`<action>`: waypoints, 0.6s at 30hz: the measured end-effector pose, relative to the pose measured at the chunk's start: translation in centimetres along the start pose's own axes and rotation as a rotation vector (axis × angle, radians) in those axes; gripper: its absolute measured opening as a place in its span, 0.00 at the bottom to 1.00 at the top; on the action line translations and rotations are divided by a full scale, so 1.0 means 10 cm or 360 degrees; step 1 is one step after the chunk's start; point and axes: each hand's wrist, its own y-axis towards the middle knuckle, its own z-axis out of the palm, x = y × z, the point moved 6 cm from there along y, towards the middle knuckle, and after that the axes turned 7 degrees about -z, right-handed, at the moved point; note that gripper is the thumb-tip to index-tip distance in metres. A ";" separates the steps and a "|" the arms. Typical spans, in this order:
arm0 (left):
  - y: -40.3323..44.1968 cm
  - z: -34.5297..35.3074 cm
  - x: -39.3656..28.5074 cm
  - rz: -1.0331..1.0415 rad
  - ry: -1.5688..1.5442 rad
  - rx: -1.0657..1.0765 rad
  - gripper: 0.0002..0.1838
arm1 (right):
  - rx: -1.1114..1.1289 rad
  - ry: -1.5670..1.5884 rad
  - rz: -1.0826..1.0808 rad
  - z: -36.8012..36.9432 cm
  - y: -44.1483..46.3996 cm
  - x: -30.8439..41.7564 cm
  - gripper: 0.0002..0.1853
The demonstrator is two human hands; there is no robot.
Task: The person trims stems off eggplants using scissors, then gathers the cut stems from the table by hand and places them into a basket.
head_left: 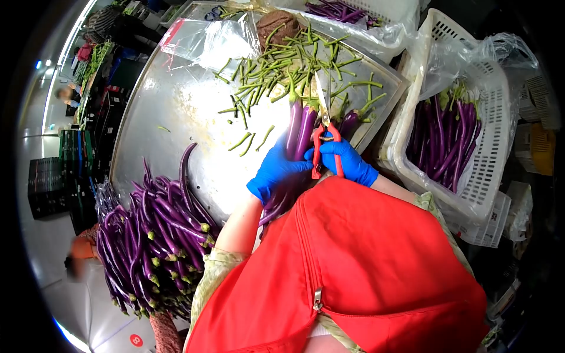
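Observation:
My left hand (275,169), in a blue glove, is wrapped around a few long purple eggplants (304,130). Their green stem ends point away from me. In my right hand (348,160), also gloved in blue, is a pair of pruning shears (316,155) with red handles; the blades point forward, beside the stem ends. Another eggplant (349,122) lies just beyond my right hand. Cut green stems (282,65) are scattered over the metal table (147,106) ahead. To the left, a big heap of eggplants (156,217) is stacked with many stem ends facing me.
At right stands a white plastic crate (491,123) lined with clear film, holding eggplants (444,135). A second white crate (388,41) sits at the back. A brown cloth bundle (276,29) and a plastic bag (220,44) lie on the table's far side. People are at left.

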 end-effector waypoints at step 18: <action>-0.70 -1.12 -0.22 0.0042 -0.0192 -0.0426 0.32 | 0.0111 -0.2858 -0.0850 0.50 -0.25 0.83 0.27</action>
